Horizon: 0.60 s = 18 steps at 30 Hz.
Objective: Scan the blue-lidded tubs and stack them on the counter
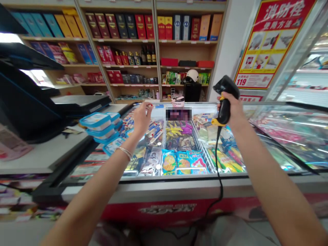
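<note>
My right hand (232, 106) is wrapped round the handle of a black and yellow barcode scanner (227, 87), raised above the right part of the chest freezer (164, 187). The scanner's black cable (217, 150) hangs down in front of the freezer. My left hand (142, 118) is up over the freezer's left part, its fingers bent and pinched together. A slim blue-and-white wrapped packet (159, 106) shows at the fingertips; the hand hides its middle. Left of this hand, several white tubs with blue lids (96, 119) stand stacked on the freezer's glass.
Inside the freezer lie bagged ice creams (169, 162) and wire dividers (202, 147). A counter (25, 164) with a dark screen unit (25, 99) is at the left. Shelves of boxes (129, 25) stand behind; a person in a pink cap (178, 101) is across the freezer.
</note>
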Motion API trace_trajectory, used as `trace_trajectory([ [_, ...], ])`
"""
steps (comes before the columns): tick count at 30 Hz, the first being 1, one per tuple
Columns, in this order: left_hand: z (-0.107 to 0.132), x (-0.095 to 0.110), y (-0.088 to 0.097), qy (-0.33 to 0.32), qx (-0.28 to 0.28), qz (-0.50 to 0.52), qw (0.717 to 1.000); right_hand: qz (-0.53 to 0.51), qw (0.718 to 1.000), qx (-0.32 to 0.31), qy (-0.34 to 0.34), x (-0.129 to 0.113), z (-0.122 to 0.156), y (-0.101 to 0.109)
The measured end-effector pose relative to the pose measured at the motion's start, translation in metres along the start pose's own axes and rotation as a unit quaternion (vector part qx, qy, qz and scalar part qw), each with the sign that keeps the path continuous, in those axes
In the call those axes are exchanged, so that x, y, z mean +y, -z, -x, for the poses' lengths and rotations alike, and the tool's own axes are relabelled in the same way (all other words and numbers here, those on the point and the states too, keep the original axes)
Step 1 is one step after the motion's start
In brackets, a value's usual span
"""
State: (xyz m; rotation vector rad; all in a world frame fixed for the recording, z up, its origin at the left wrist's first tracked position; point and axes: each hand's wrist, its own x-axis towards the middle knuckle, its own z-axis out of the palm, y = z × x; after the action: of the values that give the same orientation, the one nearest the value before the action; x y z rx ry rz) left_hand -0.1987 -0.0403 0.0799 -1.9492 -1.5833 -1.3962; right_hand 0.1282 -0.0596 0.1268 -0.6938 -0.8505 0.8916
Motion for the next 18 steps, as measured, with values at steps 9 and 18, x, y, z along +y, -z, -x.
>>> trace_trajectory([
  [9, 0.027, -0.025, -0.009, -0.091, 0.022, -0.105, 0.990, 0.068, 0.989, -0.095, -0.086, 0.105, 0.055, -0.051],
  [18, 0.034, -0.019, -0.007, -0.136, 0.020, -0.131, 0.982, 0.139, 0.960, -0.184, -0.159, 0.137, 0.075, -0.042],
])
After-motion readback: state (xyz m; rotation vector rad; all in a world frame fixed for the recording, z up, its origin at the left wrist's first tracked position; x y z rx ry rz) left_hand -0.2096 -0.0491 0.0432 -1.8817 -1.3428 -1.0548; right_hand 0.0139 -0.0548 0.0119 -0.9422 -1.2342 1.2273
